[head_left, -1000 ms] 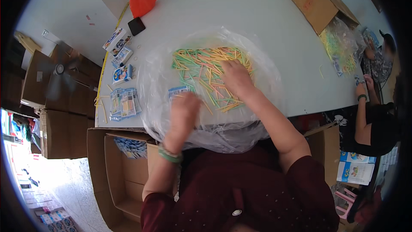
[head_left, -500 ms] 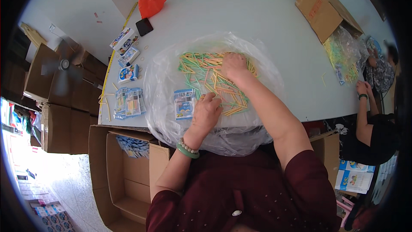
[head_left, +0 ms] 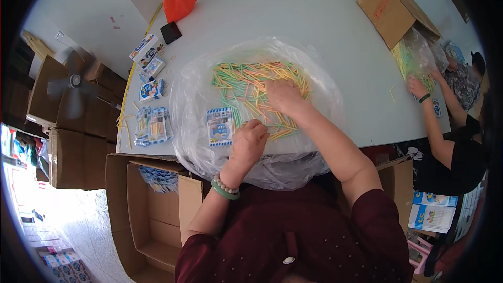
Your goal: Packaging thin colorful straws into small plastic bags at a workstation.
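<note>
So the person's right hand [head_left: 284, 96] is down in a loose pile of thin pastel green, yellow and pink sticks [head_left: 238, 73], fingers bent into it; can't tell if they're gripping any. Left hand [head_left: 248, 140] sits at the pile's near edge, fingers curled in close together, can't tell on what. Just left of it there's a flat blue-and-white rectangular packet [head_left: 220, 126]. Pile and packet both lie on crumpled clear plastic sheeting [head_left: 191, 91] spread over the pale grey tabletop [head_left: 314, 18].

Free tabletop [head_left: 277, 13] beyond bag [head_left: 189, 91] (carton [head_left: 386, 8] right)
</note>
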### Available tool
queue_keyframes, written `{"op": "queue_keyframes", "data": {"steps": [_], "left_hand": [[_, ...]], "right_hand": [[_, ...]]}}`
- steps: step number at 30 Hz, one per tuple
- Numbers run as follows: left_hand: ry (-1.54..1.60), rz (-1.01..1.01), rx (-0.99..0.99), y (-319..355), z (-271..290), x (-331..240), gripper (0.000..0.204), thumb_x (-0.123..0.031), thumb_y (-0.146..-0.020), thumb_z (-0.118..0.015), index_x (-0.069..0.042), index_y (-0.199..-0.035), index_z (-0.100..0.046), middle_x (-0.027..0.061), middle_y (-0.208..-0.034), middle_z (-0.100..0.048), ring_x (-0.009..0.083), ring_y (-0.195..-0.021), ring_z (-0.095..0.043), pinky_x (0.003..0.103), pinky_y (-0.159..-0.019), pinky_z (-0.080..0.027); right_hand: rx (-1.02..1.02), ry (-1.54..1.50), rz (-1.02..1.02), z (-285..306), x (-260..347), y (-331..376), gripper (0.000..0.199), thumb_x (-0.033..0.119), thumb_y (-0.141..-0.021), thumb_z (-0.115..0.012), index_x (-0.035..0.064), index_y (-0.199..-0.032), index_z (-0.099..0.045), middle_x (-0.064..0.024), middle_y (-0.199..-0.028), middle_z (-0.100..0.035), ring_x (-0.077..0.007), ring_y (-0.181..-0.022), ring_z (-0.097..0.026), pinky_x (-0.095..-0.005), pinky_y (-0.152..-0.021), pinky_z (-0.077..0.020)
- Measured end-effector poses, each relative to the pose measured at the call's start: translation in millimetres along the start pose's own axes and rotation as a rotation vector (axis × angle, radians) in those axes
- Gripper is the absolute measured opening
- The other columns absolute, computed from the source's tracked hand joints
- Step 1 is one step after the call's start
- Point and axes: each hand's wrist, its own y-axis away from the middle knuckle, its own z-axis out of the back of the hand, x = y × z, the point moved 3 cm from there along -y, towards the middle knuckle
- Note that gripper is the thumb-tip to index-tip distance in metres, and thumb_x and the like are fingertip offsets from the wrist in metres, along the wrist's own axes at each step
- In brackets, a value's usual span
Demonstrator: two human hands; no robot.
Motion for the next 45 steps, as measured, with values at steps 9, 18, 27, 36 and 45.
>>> {"op": "queue_keyframes", "data": {"steps": [9, 18, 27, 36, 45], "left_hand": [[-0.014, -0.022, -0.061, 2.7, 12.7, 3.2, 0.01, -0.004, -0.073, -0.067, -0.003, -0.083, -0.065, 0.0113, -0.087, -0.063, 0.0317, -0.079, -0.061, 0.037, -0.068, -0.05], [0.378, 0.31, -0.247, -7.8, 26.0, 1.9, 0.026, -0.009, -0.086, -0.064, 0.004, -0.109, -0.062, 0.0098, -0.098, -0.066, 0.0195, -0.087, -0.063, 0.028, -0.079, -0.049], [0.311, 0.096, -0.245, -25.8, -9.0, -2.3, 0.028, -0.004, -0.087, -0.061, 0.002, -0.115, -0.06, 0.0154, -0.118, -0.063, 0.0232, -0.107, -0.062, 0.028, -0.089, -0.048], [0.197, 0.013, -0.425, -21.7, -3.7, -19.0, 0.02, -0.003, -0.082, -0.065, -0.001, -0.102, -0.066, 0.015, -0.105, -0.066, 0.0272, -0.098, -0.063, 0.032, -0.084, -0.05], [-0.122, -0.232, -0.369, -17.4, 9.9, -40.0, 0.023, -0.003, -0.076, -0.068, -0.002, -0.099, -0.064, 0.0154, -0.104, -0.065, 0.0319, -0.094, -0.062, 0.039, -0.081, -0.049]], "right_hand": [[0.137, -0.25, -0.3, 2.2, -22.6, -11.9, 0.037, 0.018, -0.082, -0.051, -0.0013, -0.112, -0.057, -0.022, -0.099, -0.065, -0.038, -0.095, -0.062, -0.0454, -0.084, -0.0485], [-0.373, -0.987, -0.143, 19.5, -7.3, 36.8, 0.025, 0.022, -0.089, -0.056, 0.0024, -0.104, -0.052, -0.021, -0.092, -0.061, -0.0342, -0.092, -0.061, -0.0411, -0.081, -0.0463], [-0.352, -1.023, -0.125, -25.2, 38.5, 64.4, 0.019, 0.018, -0.088, -0.056, 0.0056, -0.1, -0.048, -0.018, -0.086, -0.061, -0.0405, -0.082, -0.06, -0.0425, -0.067, -0.0475], [-0.406, -1.029, 0.052, -38.5, 37.0, 62.1, 0.018, 0.018, -0.084, -0.059, 0.0063, -0.097, -0.058, -0.0165, -0.092, -0.064, -0.0335, -0.084, -0.063, -0.0385, -0.072, -0.0498], [-0.492, -1.26, 0.196, -32.5, 41.7, 61.9, 0.011, 0.012, -0.081, -0.06, 0.0047, -0.088, -0.057, -0.0099, -0.078, -0.06, -0.0268, -0.074, -0.061, -0.0346, -0.068, -0.0486]]}}
